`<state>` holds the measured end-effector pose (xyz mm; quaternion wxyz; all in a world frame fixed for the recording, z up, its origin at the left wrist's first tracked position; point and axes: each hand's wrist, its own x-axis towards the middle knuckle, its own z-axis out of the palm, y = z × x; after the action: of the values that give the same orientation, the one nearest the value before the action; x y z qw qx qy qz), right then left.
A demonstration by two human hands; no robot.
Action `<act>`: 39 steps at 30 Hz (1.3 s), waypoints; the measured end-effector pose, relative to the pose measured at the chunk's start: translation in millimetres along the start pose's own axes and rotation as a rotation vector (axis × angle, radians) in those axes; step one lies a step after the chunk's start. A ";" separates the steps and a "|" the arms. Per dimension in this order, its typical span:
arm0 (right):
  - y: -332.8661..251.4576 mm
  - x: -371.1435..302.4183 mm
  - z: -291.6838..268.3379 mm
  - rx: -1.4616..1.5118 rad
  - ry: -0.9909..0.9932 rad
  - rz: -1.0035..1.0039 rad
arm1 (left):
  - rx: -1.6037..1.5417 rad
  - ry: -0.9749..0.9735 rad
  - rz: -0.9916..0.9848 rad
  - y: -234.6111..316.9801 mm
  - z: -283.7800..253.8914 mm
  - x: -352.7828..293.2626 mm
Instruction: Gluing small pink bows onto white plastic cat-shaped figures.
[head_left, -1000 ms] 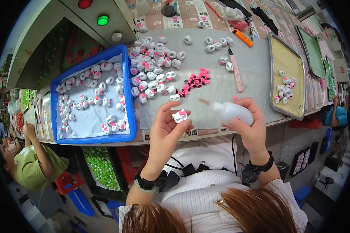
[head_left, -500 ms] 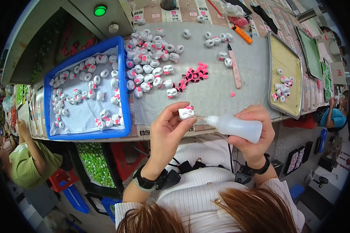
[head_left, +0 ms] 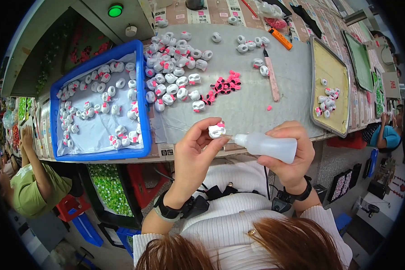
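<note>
Between the thumb and fingers of my left hand (head_left: 198,148) is a small white cat-head piece (head_left: 217,130) with a pink bow. My right hand (head_left: 290,155) is wrapped round a translucent squeeze bottle (head_left: 271,146), tilted nearly flat. Its thin nozzle (head_left: 229,136) points left and reaches the cat-head piece or its edge; whether it touches is hard to tell. Just beyond my hands lies a heap of small pink and black pieces (head_left: 225,85). To its left is a large pile of white cat-head pieces (head_left: 171,60).
A blue tray (head_left: 145,103) with white pieces stands at the left. On the right is a yellowish metal-rimmed tray (head_left: 335,56) with several pieces. A pink-handled pen-like tool (head_left: 273,83) and an orange cutter (head_left: 280,39) lie behind. At far left sits a person in green (head_left: 33,186).
The bottle and my right hand have shifted slightly left, toward the cat-head piece. The piece has turned a little in my left fingers.
</note>
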<state>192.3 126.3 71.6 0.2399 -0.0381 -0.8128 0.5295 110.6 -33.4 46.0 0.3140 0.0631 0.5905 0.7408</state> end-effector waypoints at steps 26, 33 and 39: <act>-1.6 0.4 -8.6 -0.080 0.031 -0.018 | -0.105 -0.004 -0.049 1.7 -1.7 -0.2; 8.4 -3.8 -12.0 0.132 0.199 0.153 | -0.087 0.009 -0.002 -2.6 -1.5 2.4; 84.1 28.1 -48.7 0.208 0.506 0.357 | -0.050 0.139 -0.002 -2.2 -17.3 1.9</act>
<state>172.3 212.9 23.3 0.3404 -0.2858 -0.6494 0.6170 101.9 -46.6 38.3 0.2745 0.0030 0.5921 0.7577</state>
